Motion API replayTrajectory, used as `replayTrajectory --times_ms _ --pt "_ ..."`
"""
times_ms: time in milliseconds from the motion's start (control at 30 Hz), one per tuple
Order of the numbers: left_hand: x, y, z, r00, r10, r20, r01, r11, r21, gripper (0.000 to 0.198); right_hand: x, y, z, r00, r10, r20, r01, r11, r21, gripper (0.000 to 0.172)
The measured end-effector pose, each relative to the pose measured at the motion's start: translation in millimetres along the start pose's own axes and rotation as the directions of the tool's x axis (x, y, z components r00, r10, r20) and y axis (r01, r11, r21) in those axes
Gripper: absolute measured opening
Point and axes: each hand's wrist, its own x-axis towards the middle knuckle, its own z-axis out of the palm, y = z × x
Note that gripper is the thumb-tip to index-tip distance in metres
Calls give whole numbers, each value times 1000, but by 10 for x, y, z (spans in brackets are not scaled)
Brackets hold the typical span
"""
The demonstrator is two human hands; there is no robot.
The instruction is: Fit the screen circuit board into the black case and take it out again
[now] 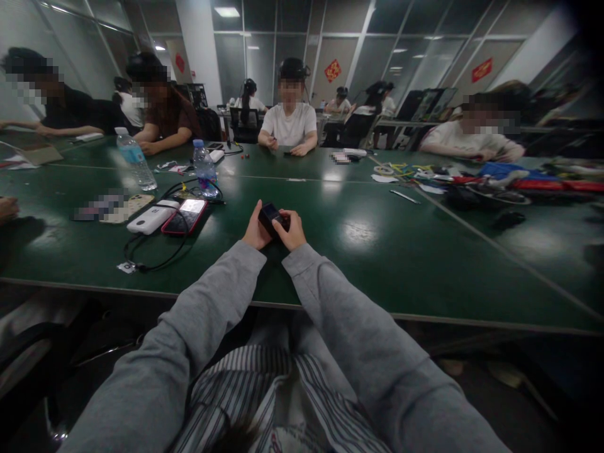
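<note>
Between my two hands is a small black box-shaped device (269, 213), tilted, with a flat screen-like face on top; its exact kind I cannot make out. Fingers of my left hand (255, 230) wrap its left side. My right hand (294, 231) grips it from the right, the thumb lying over the lower front. My palms hide its underside and right edge. Both forearms rest over the near edge of the green table (325, 264).
Left of my hands lie a red-edged phone (185, 217), a white power bank (151, 218) and a looped black cable (177, 255). Two water bottles (136, 160) stand behind them. A pen (404, 197) and a heap of cables (519, 179) lie right. Several people sit around.
</note>
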Motion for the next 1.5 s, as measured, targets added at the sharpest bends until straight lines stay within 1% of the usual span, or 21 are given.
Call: replayTrajectory --times_ms 67,133,200,267,333,467,533,600,733,800,867,1033,1200,1333,1500 --pt "2 5 8 1000 11 -30 -11 1000 1 57 -20 -2 8 997 -69 44 72 994 -83 54" --pt "0 9 18 999 18 -41 -18 1000 -4 59 -26 2 19 991 -91 99 103 987 -123 65" --pt "-4 11 21 999 19 -37 -19 1000 -7 60 -27 -7 21 986 -100 132 118 984 -136 67" --pt "-4 13 10 999 18 -41 -19 1000 -4 62 -30 -46 6 986 -113 123 130 982 -140 65" --pt "2 18 -14 998 13 -54 -13 1000 6 65 -37 -116 -28 988 -138 65 146 977 -153 64" --pt "24 35 -63 998 4 -65 -5 1000 -4 64 -10 -236 -164 974 -182 -135 145 959 -244 64" --pt "31 43 -74 998 4 -59 -6 1000 -26 60 47 -202 -268 958 -185 -219 106 939 -328 63" --pt "38 46 -79 999 5 -43 -7 999 -47 56 123 -87 -383 955 -186 -230 82 913 -400 64" --pt "60 43 -94 999 17 -50 -20 998 -61 54 251 227 -553 977 -100 -191 -13 857 -514 61" --pt "68 42 -100 998 24 -54 -27 998 -57 56 274 334 -582 979 -54 -197 -61 841 -537 60" --pt "70 43 -100 998 25 -53 -28 998 -58 58 278 386 -580 980 -27 -198 -89 828 -553 60" --pt "49 45 -80 998 16 -58 -21 997 -73 56 270 406 -547 983 -37 -182 -78 808 -584 58" --pt "36 44 -66 998 9 -65 -16 994 -109 53 273 438 -547 987 15 -162 -113 782 -613 55" --pt "46 44 -75 998 5 -58 -12 993 -114 52 265 442 -545 987 34 -155 -125 770 -626 52" --pt "52 41 -77 998 11 -61 -18 993 -114 53 252 412 -544 986 52 -161 -146 743 -654 54"
